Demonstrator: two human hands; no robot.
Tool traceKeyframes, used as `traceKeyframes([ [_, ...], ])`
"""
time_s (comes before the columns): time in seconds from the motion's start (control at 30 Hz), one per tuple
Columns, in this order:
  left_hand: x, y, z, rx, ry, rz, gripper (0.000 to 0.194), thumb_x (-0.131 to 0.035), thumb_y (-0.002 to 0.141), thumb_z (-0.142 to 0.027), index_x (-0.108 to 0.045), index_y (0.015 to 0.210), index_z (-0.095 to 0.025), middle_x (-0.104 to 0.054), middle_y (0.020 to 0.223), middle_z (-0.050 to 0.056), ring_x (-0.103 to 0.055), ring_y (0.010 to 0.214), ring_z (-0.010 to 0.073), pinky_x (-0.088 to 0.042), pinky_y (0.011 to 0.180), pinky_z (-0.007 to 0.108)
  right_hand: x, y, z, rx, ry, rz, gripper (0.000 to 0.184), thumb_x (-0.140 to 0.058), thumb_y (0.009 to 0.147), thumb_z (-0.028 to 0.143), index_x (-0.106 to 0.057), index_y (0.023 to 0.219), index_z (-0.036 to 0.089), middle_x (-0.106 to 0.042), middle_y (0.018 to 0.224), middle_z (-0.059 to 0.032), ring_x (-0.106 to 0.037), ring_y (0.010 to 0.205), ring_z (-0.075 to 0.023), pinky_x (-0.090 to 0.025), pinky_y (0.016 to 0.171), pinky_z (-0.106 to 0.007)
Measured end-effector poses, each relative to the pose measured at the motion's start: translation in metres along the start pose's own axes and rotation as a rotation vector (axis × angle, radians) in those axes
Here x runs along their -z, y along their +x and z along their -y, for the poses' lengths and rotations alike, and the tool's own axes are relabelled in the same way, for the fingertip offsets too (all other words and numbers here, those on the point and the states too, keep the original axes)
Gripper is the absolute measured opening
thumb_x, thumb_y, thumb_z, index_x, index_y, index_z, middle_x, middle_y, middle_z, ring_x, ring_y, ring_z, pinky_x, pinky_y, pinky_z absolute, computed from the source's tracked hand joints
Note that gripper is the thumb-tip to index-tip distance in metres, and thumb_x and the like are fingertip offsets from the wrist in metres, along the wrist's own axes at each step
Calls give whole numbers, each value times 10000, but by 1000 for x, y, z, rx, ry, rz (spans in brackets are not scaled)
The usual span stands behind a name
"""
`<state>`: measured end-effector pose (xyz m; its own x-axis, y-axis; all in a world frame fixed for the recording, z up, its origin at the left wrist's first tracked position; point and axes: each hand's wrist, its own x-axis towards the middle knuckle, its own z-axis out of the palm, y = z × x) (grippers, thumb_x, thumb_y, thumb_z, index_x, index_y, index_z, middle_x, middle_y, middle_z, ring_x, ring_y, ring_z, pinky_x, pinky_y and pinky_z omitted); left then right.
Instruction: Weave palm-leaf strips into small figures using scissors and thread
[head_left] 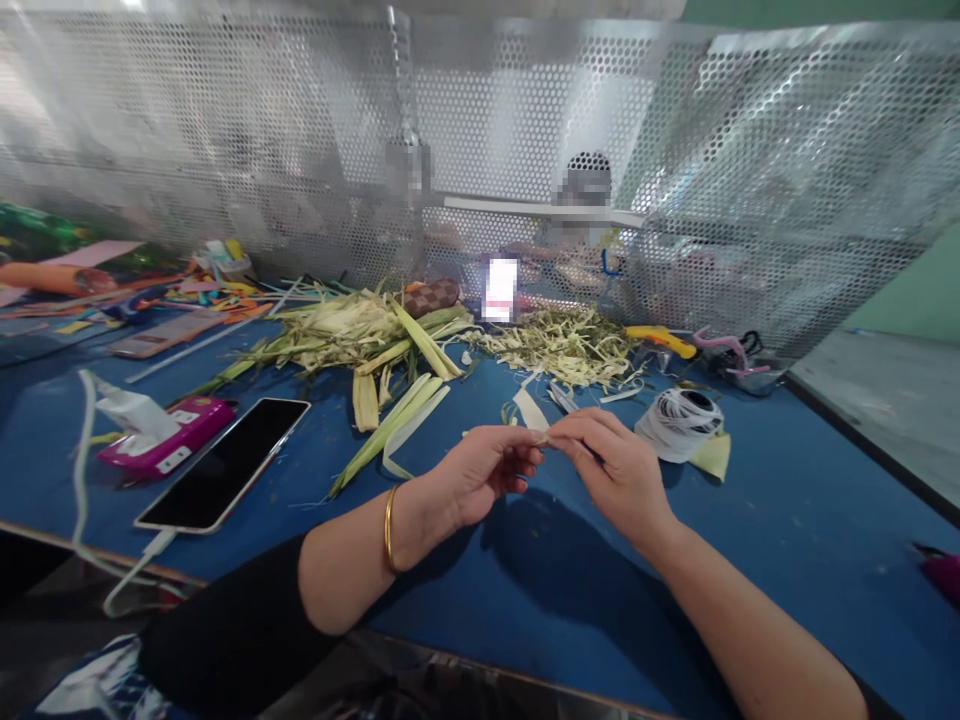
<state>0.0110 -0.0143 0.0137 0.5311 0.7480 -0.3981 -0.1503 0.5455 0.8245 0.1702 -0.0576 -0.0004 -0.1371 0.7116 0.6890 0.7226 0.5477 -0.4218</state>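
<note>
Two hands, the left hand (487,470) and the right hand (619,475), are held together over the blue desk (787,520), their fingertips closed in a fine pinch on a pale strip (530,408) that juts away from them; the detail between the fingertips is too small to be told. For such work the strip is best kept lightly taut, with both pinches set close so that tearing is avoided. Just beyond, a metal-bladed tool (562,397) is partly hidden, and at the right white cord (675,428) is wound thickly; the strip's free end should be kept clear of both. Farther off, pale shreds (566,345) are heaped.
</note>
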Motion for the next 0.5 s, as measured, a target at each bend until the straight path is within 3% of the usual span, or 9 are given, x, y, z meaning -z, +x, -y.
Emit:
traceKeyframes([
  [0.2,2,2,4,-102,32,8,124,-719,651,-259,-648,658,-157,-626,668,31,-499,579,97,-376,469,188,-3,0,0,-15,-34,48,162,-462,914,208,-590,818,230,-646,795,-48,-592,786,-199,-453,730,-333],
  [0.5,1,3,6,-354,225,-53,158,-684,722,-283,-648,698,-131,-663,702,47,-552,613,106,-451,528,209,-8,-1,5,-327,126,57,107,-483,886,243,-552,807,221,-650,727,-15,-595,675,-168,-447,623,-281],
])
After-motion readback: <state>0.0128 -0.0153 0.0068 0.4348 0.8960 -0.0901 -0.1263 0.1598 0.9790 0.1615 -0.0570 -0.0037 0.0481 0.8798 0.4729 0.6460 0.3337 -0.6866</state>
